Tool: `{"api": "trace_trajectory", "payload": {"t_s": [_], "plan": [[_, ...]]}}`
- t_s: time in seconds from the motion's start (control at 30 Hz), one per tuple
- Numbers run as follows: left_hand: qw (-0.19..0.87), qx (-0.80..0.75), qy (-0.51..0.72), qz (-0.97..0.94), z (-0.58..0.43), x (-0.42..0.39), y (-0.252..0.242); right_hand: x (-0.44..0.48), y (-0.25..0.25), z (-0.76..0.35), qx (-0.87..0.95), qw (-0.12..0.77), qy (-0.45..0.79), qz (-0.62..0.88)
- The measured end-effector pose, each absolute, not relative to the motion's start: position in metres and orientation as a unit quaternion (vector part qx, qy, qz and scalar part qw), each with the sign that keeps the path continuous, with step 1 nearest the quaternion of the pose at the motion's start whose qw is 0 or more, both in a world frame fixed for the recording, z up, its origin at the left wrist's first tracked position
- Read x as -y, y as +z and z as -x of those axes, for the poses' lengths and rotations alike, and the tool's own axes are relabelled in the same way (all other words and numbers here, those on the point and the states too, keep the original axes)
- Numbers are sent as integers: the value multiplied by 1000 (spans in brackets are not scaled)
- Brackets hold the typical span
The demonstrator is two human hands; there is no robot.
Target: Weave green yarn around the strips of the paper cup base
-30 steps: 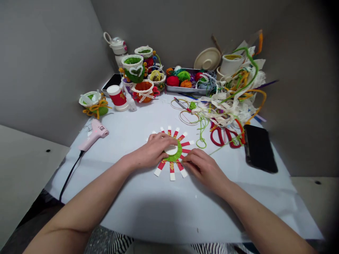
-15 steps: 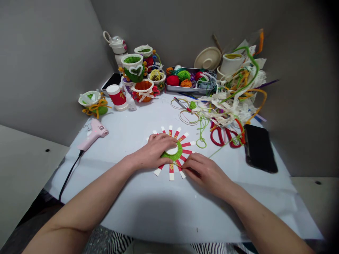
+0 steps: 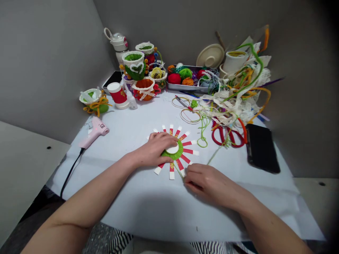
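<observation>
A paper cup cut into strips (image 3: 172, 175) lies splayed flat like a sun on the white table, its strips red and white with gold print. Green yarn is woven in a ring (image 3: 179, 152) around its round white base. My left hand (image 3: 156, 150) rests over the left side, fingers on the base and thumb at the ring's lower edge, holding the cup down. Just to the lower right, my right hand (image 3: 203, 180) pinches the green yarn strand (image 3: 178, 170), which runs taut from the ring. Beyond that hand the strand trails toward the red-handled scissors (image 3: 218, 136).
A pink glue gun (image 3: 94, 133) lies at left. Decorated yarn cups (image 3: 144, 88), a red and white paper cup (image 3: 118, 95) and a tray of yarn balls (image 3: 181, 86) stand at the back. Lace and ribbons (image 3: 238, 98) are heaped at right, near a black phone (image 3: 262, 148).
My right hand has moved down and slightly right, drawing the green strand away from the ring and off the strips. My left hand stays on the cut cup.
</observation>
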State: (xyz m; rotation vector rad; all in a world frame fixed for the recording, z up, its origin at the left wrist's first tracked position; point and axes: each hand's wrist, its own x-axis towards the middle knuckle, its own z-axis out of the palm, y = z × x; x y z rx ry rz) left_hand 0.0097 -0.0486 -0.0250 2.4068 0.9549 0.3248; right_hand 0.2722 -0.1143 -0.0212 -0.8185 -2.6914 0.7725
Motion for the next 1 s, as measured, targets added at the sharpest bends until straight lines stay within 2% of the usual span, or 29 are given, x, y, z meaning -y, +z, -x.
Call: {"api": "trace_trajectory", "payload": {"t_s": [0.2,0.63,1.0], "plan": [[269,-356,117,-887,-10,48,-24,115,-27,-278,908,108,211,346],[279,-355,121,-884,-11,48,-24,84,-50,-266,784,299,169,518],[274,-352,137,-884,-11,49,-28,83,-57,-261,780,292,181,522]]}}
